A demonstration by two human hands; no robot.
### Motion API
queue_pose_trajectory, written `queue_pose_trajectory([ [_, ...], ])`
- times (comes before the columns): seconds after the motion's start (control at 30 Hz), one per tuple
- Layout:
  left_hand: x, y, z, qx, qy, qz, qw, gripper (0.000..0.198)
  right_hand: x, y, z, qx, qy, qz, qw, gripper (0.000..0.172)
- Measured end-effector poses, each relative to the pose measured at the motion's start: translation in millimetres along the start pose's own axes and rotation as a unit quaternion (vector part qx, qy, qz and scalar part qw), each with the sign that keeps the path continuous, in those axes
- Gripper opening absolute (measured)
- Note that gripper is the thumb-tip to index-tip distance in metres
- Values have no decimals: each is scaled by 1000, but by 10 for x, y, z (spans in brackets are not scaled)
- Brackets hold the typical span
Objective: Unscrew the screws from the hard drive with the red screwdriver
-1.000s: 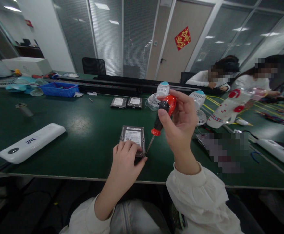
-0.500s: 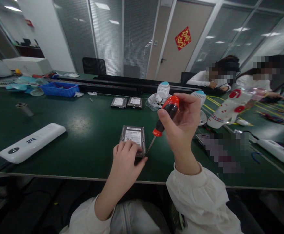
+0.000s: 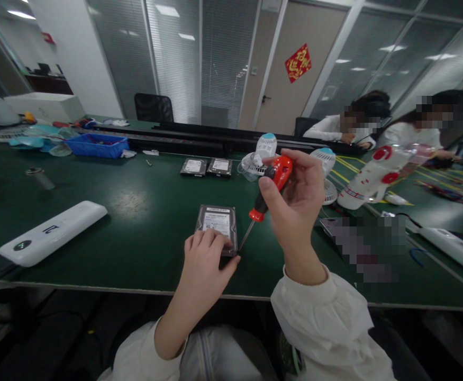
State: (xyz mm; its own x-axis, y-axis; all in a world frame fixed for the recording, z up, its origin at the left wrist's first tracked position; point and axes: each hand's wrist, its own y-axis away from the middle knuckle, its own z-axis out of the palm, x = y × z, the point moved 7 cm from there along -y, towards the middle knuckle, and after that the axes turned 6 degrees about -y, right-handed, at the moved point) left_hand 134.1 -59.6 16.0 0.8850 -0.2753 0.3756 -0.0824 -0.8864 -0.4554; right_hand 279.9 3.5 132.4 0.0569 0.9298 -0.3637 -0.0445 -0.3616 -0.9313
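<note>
A hard drive (image 3: 216, 218) with a white label lies on the green table in front of me. My left hand (image 3: 207, 253) rests over its near part, fingers curled on the top and thumb at the near right corner, gripping it. My right hand (image 3: 294, 196) is closed round the red and black handle of a screwdriver (image 3: 262, 203). The screwdriver leans, its shaft slanting down to the left, and the tip is at the drive's near right corner. Whether a screw sits under the tip is too small to tell.
Two more hard drives (image 3: 206, 166) lie farther back, near a small white fan (image 3: 266, 148). At left are a white power strip-like device (image 3: 56, 230), a metal cylinder (image 3: 41, 178) and a blue basket (image 3: 96, 146). A white bottle (image 3: 364, 180) stands tilted at right; two people sit beyond.
The screwdriver handle has turned in my right hand, showing more red, and the fingers have shifted round it. My left hand and the hard drive stay put.
</note>
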Motion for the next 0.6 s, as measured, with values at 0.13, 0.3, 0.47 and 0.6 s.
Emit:
queue_pose_trajectory([
  [0.13,0,-4,4,1,2,1,1000,14,-25,-7,-36,27,35,-22,999,40],
  [0.3,-2,-6,16,2,4,2,1000,13,-1,6,-29,-7,34,-10,999,39],
  [0.47,-3,7,5,3,3,2,1000,13,63,23,-17,-21,-27,20,999,37],
  [0.6,0,3,3,2,3,-1,1000,14,45,7,19,-13,-42,19,999,40],
])
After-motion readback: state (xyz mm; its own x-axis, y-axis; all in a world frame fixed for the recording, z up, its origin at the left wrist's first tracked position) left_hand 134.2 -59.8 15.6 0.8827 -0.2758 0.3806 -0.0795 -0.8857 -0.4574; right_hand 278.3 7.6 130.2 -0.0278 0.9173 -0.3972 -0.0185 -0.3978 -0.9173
